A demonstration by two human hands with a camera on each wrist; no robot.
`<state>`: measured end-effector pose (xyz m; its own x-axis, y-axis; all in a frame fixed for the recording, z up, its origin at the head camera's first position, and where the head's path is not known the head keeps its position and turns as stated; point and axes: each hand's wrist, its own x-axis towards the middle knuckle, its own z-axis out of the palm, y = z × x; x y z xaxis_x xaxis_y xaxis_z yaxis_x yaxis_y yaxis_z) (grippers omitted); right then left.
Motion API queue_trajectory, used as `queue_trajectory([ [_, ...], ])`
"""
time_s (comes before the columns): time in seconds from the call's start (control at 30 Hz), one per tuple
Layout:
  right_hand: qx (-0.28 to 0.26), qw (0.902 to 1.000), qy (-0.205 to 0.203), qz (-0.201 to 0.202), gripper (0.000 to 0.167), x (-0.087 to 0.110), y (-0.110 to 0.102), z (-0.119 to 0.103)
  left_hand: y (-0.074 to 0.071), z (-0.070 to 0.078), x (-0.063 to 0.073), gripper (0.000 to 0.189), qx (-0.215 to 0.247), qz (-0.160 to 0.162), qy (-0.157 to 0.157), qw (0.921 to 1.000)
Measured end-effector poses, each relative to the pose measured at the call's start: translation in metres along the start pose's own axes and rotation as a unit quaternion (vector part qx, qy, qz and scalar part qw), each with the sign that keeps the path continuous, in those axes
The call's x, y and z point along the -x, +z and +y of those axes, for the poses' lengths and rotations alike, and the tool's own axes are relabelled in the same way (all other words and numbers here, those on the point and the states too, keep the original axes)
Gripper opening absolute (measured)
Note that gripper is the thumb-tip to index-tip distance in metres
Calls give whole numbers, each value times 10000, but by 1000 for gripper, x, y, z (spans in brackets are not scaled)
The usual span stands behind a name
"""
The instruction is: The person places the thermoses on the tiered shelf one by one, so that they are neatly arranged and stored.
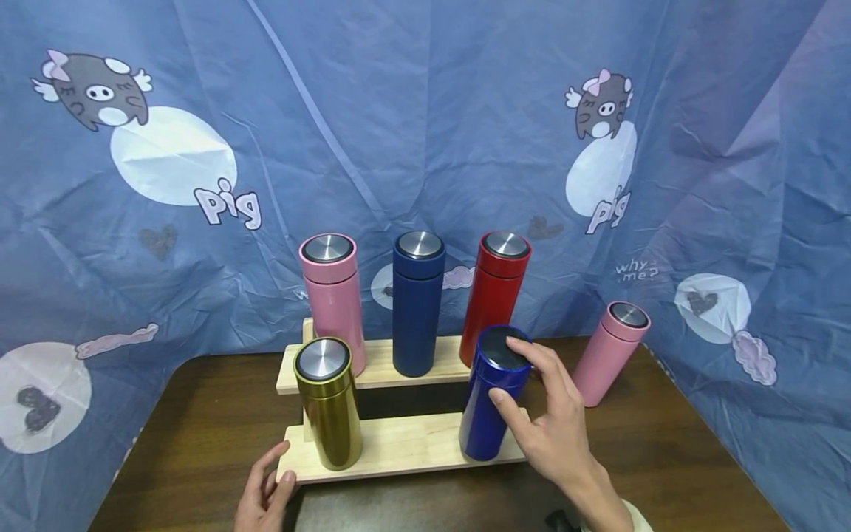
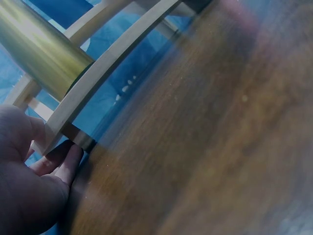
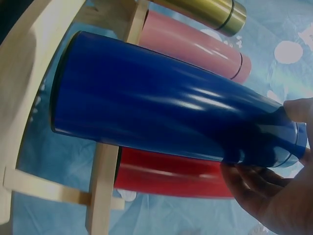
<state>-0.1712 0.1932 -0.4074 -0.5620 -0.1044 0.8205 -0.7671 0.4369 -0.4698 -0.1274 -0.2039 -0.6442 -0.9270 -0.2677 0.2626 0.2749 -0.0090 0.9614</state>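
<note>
My right hand [image 1: 555, 428] holds a glossy blue thermos bottle [image 1: 488, 414] near its dark lid, with thumb in front and fingers at the far side. The bottle stands nearly upright over the right part of the rack's lower shelf; in the right wrist view its base is close to the board. My left hand [image 1: 262, 491] grips the left end of the two-tier wooden rack [image 1: 412, 443], thumb and fingers about the lower board's corner. Just above that hand, a gold thermos bottle [image 1: 332, 428] stands on the lower shelf.
On the upper shelf stand a pink bottle [image 1: 335, 310], a dark blue bottle [image 1: 417, 318] and a red bottle [image 1: 492, 295]. Another pink bottle [image 1: 608, 358] stands on the brown table [image 1: 671, 443], right of the rack. A blue printed cloth [image 1: 425, 111] hangs behind.
</note>
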Motion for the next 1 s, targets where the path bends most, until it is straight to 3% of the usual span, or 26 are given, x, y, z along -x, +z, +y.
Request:
queue_trajectory([
  [0.27, -67, 9996, 119, -266, 68, 0, 13, -6, 5, 11, 2, 52, 288, -41, 63, 9996],
  [0.5, -147, 9988, 190, -428, 74, 0, 26, -11, 2, 5, 0, 47, 116, -27, -86, 9999],
  [0.57, -208, 9985, 214, -460, 73, 1, 30, -13, 3, 5, 0, 47, 204, -51, 31, 9998],
  [0.73, -363, 9978, 173, -527, 71, 1, 40, -16, 10, 24, 2, 51, 491, -177, 268, 9983],
  [0.9, -508, 9972, 91, -537, 68, 1, 50, -18, 16, 50, 4, 54, 499, -290, 218, 9981],
  [1.0, -553, 9970, 66, -536, 69, 1, 56, -19, 17, 55, 4, 55, 501, -302, 178, 9981],
])
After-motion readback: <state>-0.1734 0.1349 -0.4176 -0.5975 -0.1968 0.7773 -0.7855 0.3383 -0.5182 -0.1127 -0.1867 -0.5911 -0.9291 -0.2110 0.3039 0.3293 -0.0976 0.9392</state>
